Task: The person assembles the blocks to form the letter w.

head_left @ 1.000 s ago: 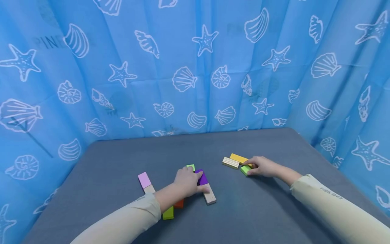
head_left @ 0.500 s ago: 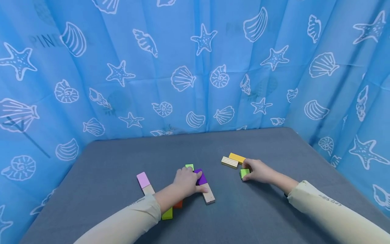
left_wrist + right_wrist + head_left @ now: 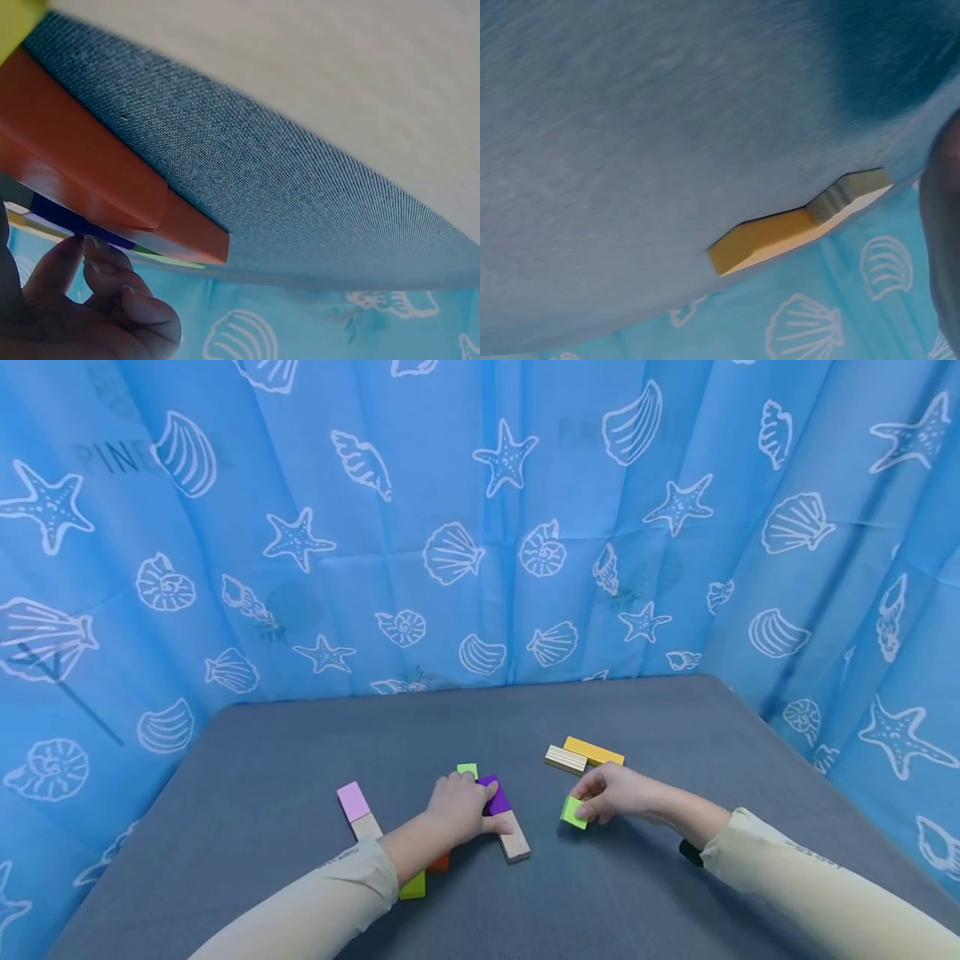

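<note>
Nearest, the cream sleeves [image 3: 300, 902] cross a grey table [image 3: 570, 902], its surface finely woven. Beside the left forearm lie a yellow-green block [image 3: 412, 886] and an orange block [image 3: 439, 862], partly hidden; the left wrist view shows smooth orange paint and softened edges.

The left hand [image 3: 457, 810] arches over the middle, thumb and forefinger spread: the thumb touches a bare wood block [image 3: 514, 838], the forefinger a purple block [image 3: 495, 795] lined up end to end with it. This light touch seems meant to steady the pieces. A pink block [image 3: 354, 802] similarly meets a pale wood block [image 3: 367, 827] to the left; a small green block [image 3: 467, 770] peeps out beyond the knuckles.

The right hand [image 3: 618, 793] pinches a lime block [image 3: 573, 812] between thumb and fingers, tilted and seemingly just off the table, its broad face left exposed, probably for easy turning.

Farther off, a ridged, striped wood block [image 3: 566, 760] lies against a longer, flat yellow block [image 3: 595, 751]. Behind hangs a creased blue curtain [image 3: 480, 593] printed with white shells and starfish.
</note>
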`<state>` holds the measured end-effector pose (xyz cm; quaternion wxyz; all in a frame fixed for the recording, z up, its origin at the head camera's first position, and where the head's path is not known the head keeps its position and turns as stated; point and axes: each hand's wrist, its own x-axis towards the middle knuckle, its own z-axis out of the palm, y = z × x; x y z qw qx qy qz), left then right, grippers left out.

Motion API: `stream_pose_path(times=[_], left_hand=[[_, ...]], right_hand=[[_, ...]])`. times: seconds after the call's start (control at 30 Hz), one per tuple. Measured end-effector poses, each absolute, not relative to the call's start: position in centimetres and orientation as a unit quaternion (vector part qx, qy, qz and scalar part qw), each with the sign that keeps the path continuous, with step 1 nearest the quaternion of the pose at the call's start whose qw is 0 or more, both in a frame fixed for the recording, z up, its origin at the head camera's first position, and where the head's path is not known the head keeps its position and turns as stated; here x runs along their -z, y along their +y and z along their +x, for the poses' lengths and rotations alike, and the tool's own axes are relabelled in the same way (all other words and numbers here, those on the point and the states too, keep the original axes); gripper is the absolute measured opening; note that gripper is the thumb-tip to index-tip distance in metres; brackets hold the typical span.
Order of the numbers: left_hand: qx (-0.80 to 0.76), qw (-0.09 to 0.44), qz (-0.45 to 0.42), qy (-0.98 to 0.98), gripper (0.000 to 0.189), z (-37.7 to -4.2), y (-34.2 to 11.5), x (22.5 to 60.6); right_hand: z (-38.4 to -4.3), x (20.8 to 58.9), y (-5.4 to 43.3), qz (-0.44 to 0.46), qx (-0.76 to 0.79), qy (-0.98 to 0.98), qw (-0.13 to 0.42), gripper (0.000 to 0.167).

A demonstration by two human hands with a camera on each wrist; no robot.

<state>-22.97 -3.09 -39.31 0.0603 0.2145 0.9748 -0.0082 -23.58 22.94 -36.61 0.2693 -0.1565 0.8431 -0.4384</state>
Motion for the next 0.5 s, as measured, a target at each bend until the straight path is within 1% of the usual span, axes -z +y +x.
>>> stream_pose_path(times=[0.13,0.37,0.5], left_hand=[[0.018,0.063,0.209,0.976,0.074,-22.8,-3.0,39.2],[0.031,0.060,0.206,0.976,0.075,-22.8,-2.7,39.2],[0.030,0.061,0.206,0.976,0.074,-22.7,-2.7,39.1]], right_hand=[[-23.0,36.6,22.2,-0.159,0.438,0.838,0.283,0.021],[-21.9,37.2,20.7,-0.169,0.433,0.833,0.300,0.012],[-21.6,37.7,19.9,-0.185,0.423,0.831,0.309,0.010]])
